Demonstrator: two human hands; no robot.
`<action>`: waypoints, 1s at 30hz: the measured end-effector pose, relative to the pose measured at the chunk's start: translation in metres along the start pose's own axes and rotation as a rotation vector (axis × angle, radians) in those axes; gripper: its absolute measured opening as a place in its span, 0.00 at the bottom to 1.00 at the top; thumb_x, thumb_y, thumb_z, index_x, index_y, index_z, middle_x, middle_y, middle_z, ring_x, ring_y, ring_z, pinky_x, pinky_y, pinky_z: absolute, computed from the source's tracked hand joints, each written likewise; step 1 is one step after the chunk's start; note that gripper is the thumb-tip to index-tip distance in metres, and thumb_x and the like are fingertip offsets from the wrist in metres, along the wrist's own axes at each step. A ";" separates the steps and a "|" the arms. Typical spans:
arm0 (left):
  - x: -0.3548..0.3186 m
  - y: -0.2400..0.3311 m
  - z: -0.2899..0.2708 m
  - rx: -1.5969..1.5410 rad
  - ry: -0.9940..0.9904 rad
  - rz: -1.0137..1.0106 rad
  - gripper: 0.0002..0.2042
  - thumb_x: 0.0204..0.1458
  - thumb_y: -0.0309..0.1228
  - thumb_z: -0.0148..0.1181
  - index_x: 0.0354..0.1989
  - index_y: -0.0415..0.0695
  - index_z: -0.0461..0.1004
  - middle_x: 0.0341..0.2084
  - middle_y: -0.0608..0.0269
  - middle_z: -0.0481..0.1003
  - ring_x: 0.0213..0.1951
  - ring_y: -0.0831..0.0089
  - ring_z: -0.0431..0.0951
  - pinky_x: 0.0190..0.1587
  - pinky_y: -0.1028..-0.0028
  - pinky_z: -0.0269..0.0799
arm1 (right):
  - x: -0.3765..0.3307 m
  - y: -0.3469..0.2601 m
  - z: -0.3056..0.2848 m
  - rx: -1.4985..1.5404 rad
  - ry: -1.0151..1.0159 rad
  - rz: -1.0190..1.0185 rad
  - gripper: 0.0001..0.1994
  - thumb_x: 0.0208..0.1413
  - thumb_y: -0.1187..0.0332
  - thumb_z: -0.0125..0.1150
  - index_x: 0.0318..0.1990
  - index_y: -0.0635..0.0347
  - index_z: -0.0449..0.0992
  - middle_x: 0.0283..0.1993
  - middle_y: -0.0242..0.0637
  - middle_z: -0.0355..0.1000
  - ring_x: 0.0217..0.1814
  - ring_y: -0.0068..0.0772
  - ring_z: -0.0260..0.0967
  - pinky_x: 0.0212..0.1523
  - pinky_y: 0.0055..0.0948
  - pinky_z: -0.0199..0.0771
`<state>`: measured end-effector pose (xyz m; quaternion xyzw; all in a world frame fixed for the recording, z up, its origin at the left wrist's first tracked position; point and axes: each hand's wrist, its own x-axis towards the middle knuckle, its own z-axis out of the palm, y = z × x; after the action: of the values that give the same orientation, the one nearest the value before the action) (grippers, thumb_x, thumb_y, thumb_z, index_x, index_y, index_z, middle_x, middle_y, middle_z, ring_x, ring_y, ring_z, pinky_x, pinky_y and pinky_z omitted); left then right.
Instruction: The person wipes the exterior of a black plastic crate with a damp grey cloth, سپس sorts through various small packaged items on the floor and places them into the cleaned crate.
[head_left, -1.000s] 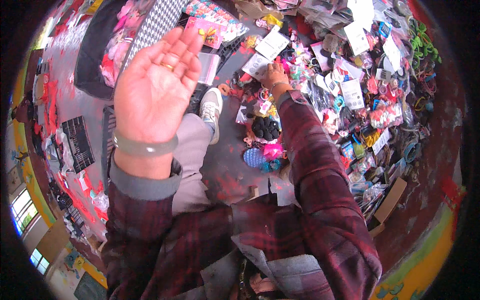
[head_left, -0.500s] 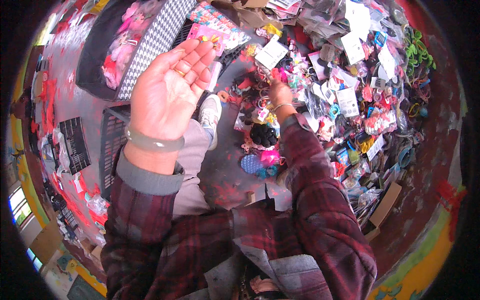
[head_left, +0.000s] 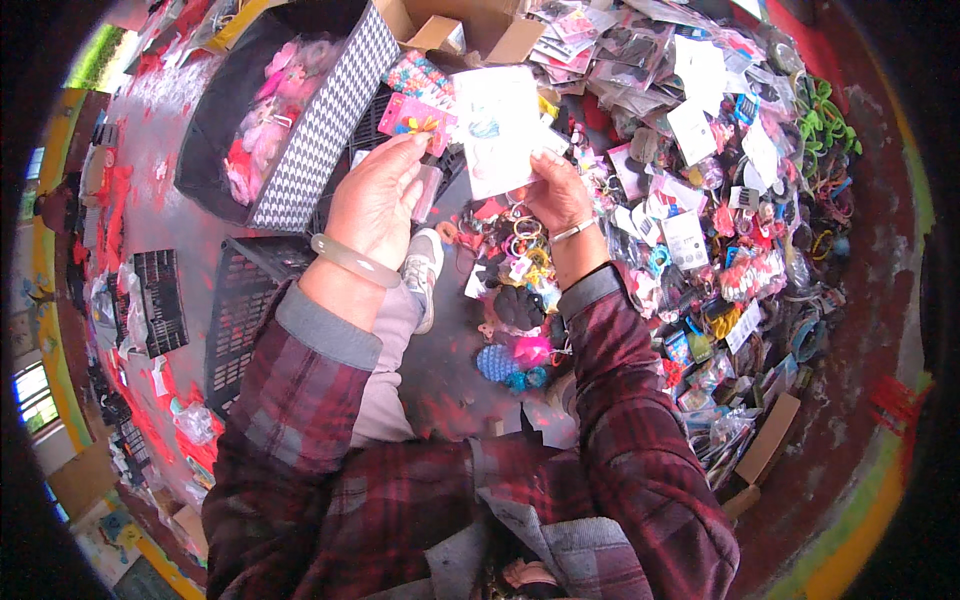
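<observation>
My right hand (head_left: pixel 562 198) pinches a white card (head_left: pixel 505 155) by its lower right corner, thumb on the front. Something bluish shows on the card's face, too faint to make out. To the left of the card, my left hand (head_left: pixel 378 198) is open and loosely cupped, with nothing visible in it. Just beyond its fingertips lies a pink card (head_left: pixel 405 112) bearing a small colourful piece. Below and right of my right hand spreads a heap of hair ties and small accessories, with a black scrunchie (head_left: pixel 520 307), a bright pink pompom (head_left: pixel 532 350) and a blue textured piece (head_left: pixel 496 362).
A houndstooth-sided bin (head_left: pixel 330 110) holding pink fluffy items stands at the far left. A black plastic crate (head_left: pixel 240 310) sits nearer. An open cardboard box (head_left: pixel 515 42) is at the back. Carded packets (head_left: pixel 620 60) pile up far right, near green loops (head_left: pixel 825 120).
My right hand has come up from the heap with a white card in it. The left hand has turned its palm inward and lowered slightly. The view has shifted a little.
</observation>
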<state>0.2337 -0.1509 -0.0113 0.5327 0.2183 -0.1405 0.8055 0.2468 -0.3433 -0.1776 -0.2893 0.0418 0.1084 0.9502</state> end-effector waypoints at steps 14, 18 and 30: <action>0.013 0.011 0.029 -0.215 -0.188 0.043 0.13 0.55 0.27 0.46 0.47 0.36 0.64 0.43 0.56 0.69 0.45 0.66 0.71 0.49 0.65 0.66 | 0.059 0.039 -0.133 -0.059 0.601 0.219 0.19 0.52 0.62 0.53 0.51 0.56 0.66 0.57 0.43 0.53 0.47 0.40 0.65 0.36 0.33 0.68; 0.000 0.012 0.033 -0.232 -0.175 -0.019 0.14 0.55 0.28 0.46 0.48 0.36 0.63 0.44 0.56 0.69 0.46 0.64 0.70 0.50 0.63 0.65 | 0.086 0.061 -0.180 -0.237 0.656 0.347 0.20 0.52 0.62 0.53 0.53 0.55 0.65 0.47 0.42 0.63 0.44 0.40 0.66 0.34 0.36 0.68; -0.001 0.002 0.029 -0.172 -0.172 -0.074 0.16 0.56 0.29 0.45 0.51 0.36 0.61 0.47 0.54 0.68 0.49 0.61 0.69 0.52 0.59 0.63 | 0.133 0.090 -0.224 -0.661 0.579 0.404 0.20 0.48 0.67 0.56 0.52 0.52 0.67 0.46 0.32 0.66 0.42 0.35 0.65 0.36 0.34 0.66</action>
<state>0.2394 -0.1766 0.0010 0.4391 0.1794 -0.1960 0.8582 0.3514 -0.3718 -0.4306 -0.5801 0.3230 0.2133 0.7167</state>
